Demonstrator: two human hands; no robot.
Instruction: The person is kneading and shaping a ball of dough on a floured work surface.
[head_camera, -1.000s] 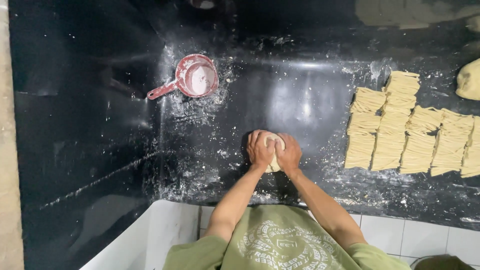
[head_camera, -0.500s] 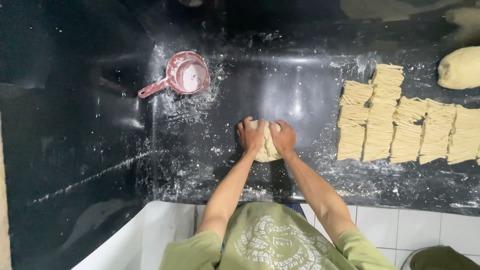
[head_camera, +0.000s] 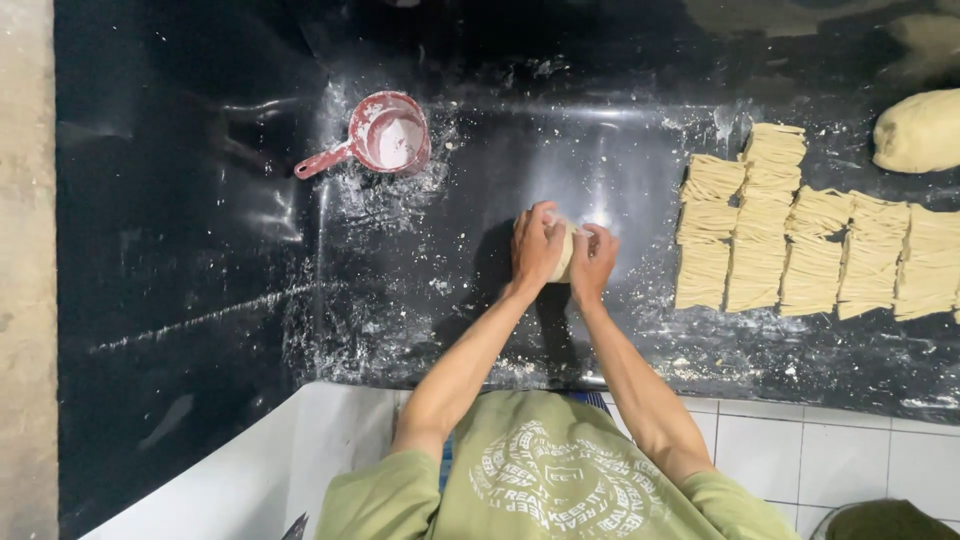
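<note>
Here both hands (head_camera: 565, 255) press pale dough (head_camera: 565, 250).

Olive-green short-sleeved shirt, round white print; bare forearms.

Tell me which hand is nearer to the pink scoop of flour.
Left. The left hand rests on the dough piece, below and right of the pink scoop. The right hand grips the dough's other side, further right, toward the cut noodle bundles.
</note>
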